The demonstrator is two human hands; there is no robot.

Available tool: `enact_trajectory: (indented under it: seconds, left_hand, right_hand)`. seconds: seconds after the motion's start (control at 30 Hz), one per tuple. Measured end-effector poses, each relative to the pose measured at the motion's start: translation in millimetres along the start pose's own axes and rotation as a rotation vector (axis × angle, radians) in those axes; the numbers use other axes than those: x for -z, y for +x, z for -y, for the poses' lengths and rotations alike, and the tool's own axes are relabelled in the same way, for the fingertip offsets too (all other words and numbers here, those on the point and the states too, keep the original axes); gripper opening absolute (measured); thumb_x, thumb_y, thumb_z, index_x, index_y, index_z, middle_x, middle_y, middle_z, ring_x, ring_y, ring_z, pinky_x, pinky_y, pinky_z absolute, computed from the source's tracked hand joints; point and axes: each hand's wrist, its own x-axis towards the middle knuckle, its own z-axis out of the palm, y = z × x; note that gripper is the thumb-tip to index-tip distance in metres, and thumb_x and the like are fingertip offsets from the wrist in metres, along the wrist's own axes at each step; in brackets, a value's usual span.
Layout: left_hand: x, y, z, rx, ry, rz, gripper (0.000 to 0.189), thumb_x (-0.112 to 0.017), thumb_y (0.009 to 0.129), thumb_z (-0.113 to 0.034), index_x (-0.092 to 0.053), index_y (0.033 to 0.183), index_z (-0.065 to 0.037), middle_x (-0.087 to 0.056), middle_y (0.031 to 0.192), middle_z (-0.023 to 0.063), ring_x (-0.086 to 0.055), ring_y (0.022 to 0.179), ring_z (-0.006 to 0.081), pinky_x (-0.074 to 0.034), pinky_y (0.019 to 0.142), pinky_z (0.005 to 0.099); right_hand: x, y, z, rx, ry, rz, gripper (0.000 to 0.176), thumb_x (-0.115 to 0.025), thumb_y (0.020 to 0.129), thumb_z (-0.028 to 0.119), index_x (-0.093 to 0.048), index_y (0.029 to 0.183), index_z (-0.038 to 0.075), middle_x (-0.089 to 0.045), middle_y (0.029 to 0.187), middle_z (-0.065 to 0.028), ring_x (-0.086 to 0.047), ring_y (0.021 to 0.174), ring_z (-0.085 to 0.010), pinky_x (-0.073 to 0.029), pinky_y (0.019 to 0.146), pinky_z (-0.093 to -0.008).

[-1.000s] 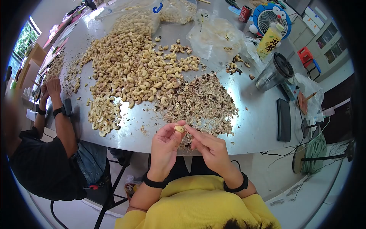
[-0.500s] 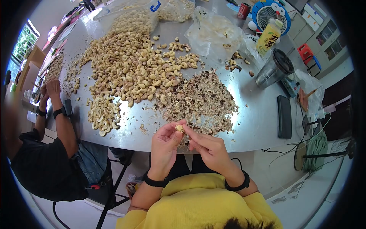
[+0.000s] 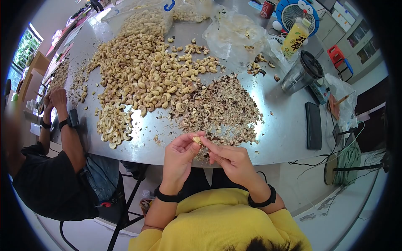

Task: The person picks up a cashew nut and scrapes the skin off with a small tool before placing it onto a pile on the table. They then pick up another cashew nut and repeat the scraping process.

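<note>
Between the thumb and fingers of my left hand (image 3: 179, 157) is a pale cashew nut (image 3: 197, 140), held just over the table's front edge. My right hand (image 3: 233, 162) meets it from the right, its thumb and index finger pinched at the nut's side. Beyond my hands spreads a heap of brown skin flakes (image 3: 222, 108). A large pile of cashews (image 3: 142, 75) lies behind and to the left. Nearer the front left is a smaller group of paler cashews (image 3: 114, 125).
On the metal table (image 3: 278, 146) are a phone (image 3: 313, 125), a lidded tumbler (image 3: 299, 75), a yellow bottle (image 3: 295, 38), a red can (image 3: 267, 9), a blue fan (image 3: 297, 16) and plastic bags (image 3: 236, 37). A co-worker in black (image 3: 54, 184) sits at the left, hands over the table.
Both hands keep their pinch on the nut, with only very slight finger movement. The view has shifted a little.
</note>
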Motion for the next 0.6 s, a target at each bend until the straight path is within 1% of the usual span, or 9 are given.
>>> enact_trajectory:
  seconds: [0.03, 0.13, 0.33, 0.47, 0.57, 0.6]
  left_hand:
    - [0.3, 0.2, -0.2, 0.004, 0.006, 0.000, 0.022, -0.062, 0.079, -0.004, -0.056, 0.100, 0.003, -0.057, 0.108, 0.0136, -0.055, 0.095, 0.0150, -0.044, 0.085, 0.0259]
    - [1.1, 0.5, -0.3, 0.007, 0.011, 0.006, 0.023, -0.062, 0.079, -0.004, -0.056, 0.100, 0.003, -0.057, 0.108, 0.0135, -0.055, 0.096, 0.0151, -0.043, 0.085, 0.0261]
    - [1.7, -0.3, 1.3, 0.023, 0.025, -0.030, 0.021, -0.060, 0.080, -0.002, -0.056, 0.100, 0.003, -0.057, 0.108, 0.0128, -0.054, 0.096, 0.0143, -0.042, 0.085, 0.0253]
    - [1.5, 0.4, 0.6, 0.011, 0.025, -0.047, 0.021, -0.058, 0.081, 0.001, -0.055, 0.101, 0.004, -0.057, 0.108, 0.0126, -0.055, 0.094, 0.0139, -0.043, 0.083, 0.0244]
    - [2.3, -2.4, 3.1, 0.010, 0.042, -0.075, 0.020, -0.058, 0.081, 0.002, -0.055, 0.100, 0.004, -0.057, 0.108, 0.0133, -0.055, 0.092, 0.0137, -0.044, 0.083, 0.0244]
    - [-0.9, 2.9, 1.0, -0.002, 0.047, -0.074, 0.019, -0.058, 0.081, 0.002, -0.055, 0.100, 0.005, -0.057, 0.108, 0.0136, -0.056, 0.092, 0.0137, -0.044, 0.083, 0.0244]
  right_hand:
    - [-0.2, 0.0, -0.4, 0.000, 0.001, -0.001, 0.054, -0.050, 0.075, -0.012, -0.051, 0.122, 0.014, -0.058, 0.070, -0.0057, -0.055, 0.063, -0.0120, -0.047, 0.061, -0.0232]
    - [-1.9, -0.1, -5.1, 0.064, 0.018, -0.011, 0.059, -0.044, 0.072, -0.012, -0.048, 0.125, 0.015, -0.053, 0.066, -0.0076, -0.053, 0.058, -0.0171, -0.046, 0.059, -0.0267]
    - [-2.8, -0.7, -5.2, 0.051, 0.024, -0.028, 0.057, -0.047, 0.073, -0.010, -0.049, 0.124, 0.015, -0.055, 0.068, -0.0089, -0.054, 0.060, -0.0179, -0.046, 0.061, -0.0260]
    - [-3.1, 0.5, -5.0, 0.045, -0.009, -0.034, 0.054, -0.048, 0.075, -0.008, -0.049, 0.124, 0.016, -0.057, 0.068, -0.0102, -0.056, 0.061, -0.0193, -0.046, 0.064, -0.0271]
    - [-5.2, 0.6, -8.2, 0.078, -0.068, -0.059, 0.058, -0.048, 0.072, -0.013, -0.051, 0.123, 0.015, -0.060, 0.072, -0.0082, -0.058, 0.063, -0.0153, -0.047, 0.062, -0.0250]
    - [-5.8, 0.8, -4.5, 0.064, -0.071, -0.064, 0.057, -0.048, 0.072, -0.012, -0.051, 0.122, 0.014, -0.060, 0.073, -0.0083, -0.058, 0.063, -0.0161, -0.048, 0.062, -0.0260]
